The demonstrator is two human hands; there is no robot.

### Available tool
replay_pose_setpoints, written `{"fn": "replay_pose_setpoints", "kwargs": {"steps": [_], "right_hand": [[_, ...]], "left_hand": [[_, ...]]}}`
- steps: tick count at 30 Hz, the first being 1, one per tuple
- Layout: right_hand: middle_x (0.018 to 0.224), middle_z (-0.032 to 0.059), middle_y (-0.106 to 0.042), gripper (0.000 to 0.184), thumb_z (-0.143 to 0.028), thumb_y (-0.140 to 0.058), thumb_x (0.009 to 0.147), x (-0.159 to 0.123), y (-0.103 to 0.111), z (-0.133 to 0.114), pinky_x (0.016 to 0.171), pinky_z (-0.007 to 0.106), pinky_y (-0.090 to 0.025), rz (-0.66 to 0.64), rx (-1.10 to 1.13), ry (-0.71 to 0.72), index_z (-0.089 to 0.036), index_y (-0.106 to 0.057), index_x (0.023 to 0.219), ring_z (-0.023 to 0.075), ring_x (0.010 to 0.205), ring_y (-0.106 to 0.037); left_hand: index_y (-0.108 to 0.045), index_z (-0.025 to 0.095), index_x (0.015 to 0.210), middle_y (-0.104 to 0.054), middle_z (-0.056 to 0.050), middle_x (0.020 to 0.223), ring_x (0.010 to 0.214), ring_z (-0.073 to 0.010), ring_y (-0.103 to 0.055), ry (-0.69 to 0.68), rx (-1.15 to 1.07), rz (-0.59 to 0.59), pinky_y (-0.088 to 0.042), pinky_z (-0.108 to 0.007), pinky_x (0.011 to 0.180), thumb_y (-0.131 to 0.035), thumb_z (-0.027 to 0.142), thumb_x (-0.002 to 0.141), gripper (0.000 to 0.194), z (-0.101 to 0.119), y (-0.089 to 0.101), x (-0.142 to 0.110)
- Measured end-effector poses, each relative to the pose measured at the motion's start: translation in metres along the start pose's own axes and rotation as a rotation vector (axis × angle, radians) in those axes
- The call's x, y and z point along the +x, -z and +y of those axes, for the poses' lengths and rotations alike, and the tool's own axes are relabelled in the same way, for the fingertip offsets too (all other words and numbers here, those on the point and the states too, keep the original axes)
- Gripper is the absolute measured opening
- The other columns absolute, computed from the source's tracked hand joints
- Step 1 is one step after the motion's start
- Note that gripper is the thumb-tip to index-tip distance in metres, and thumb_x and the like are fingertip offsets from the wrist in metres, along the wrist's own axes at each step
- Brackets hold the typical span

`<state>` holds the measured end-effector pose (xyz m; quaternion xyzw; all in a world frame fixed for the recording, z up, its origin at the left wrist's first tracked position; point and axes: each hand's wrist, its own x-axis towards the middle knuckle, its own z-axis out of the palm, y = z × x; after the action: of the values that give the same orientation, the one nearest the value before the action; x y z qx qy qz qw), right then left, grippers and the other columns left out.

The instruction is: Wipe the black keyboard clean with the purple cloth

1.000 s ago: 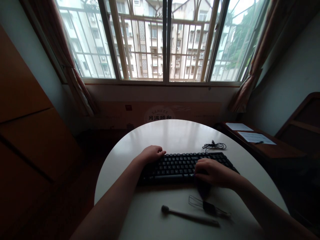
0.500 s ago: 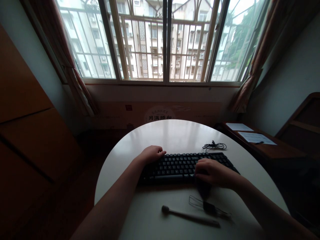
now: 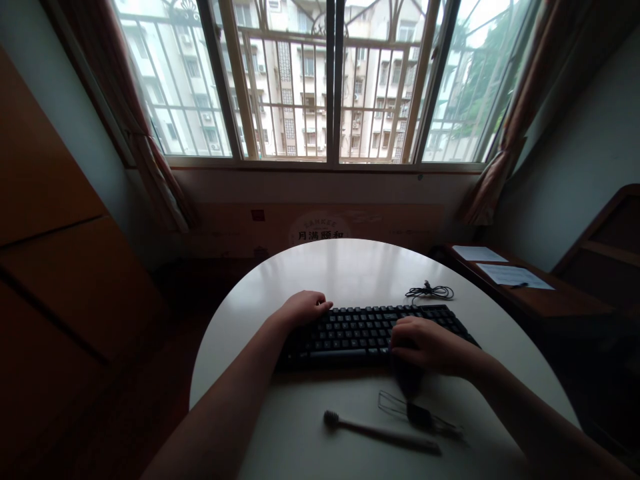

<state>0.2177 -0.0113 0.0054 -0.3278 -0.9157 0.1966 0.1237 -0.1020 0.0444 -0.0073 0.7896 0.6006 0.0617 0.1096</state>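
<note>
A black keyboard lies on the white round table. My left hand is closed on its far left edge, the thumb along the top row. My right hand is closed over the keys right of the middle. From under its fingers hangs a dark cloth, reaching past the keyboard's near edge; most of it is hidden. In front lie a toothbrush, bristles to the left, and a wire keycap puller with a dark handle, somewhat blurred.
A coiled black cable rests behind the keyboard on the table. At the right stands a brown desk with paper sheets and a pen. The barred window is beyond the table, a wooden cabinet at the left.
</note>
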Motion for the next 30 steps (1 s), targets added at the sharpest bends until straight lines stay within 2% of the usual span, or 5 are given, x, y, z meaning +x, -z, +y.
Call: {"fn": "replay_pose_setpoints", "kwargs": {"steps": [30], "right_hand": [[0.089,0.0022,-0.066,0.009,-0.025,-0.061,0.086,-0.0007,-0.0003,0.0004,0.077,0.029,-0.044,-0.006,-0.003,-0.017,-0.02,-0.068,0.085,0.0169,0.084,-0.06]], "left_hand": [[-0.071,0.024,0.089,-0.073,-0.005,0.092,0.082,-0.022,-0.063,-0.002,0.012,0.006,-0.037,-0.028,0.062,-0.041,0.056,0.089,0.043,-0.0013,-0.001,0.0008]]}}
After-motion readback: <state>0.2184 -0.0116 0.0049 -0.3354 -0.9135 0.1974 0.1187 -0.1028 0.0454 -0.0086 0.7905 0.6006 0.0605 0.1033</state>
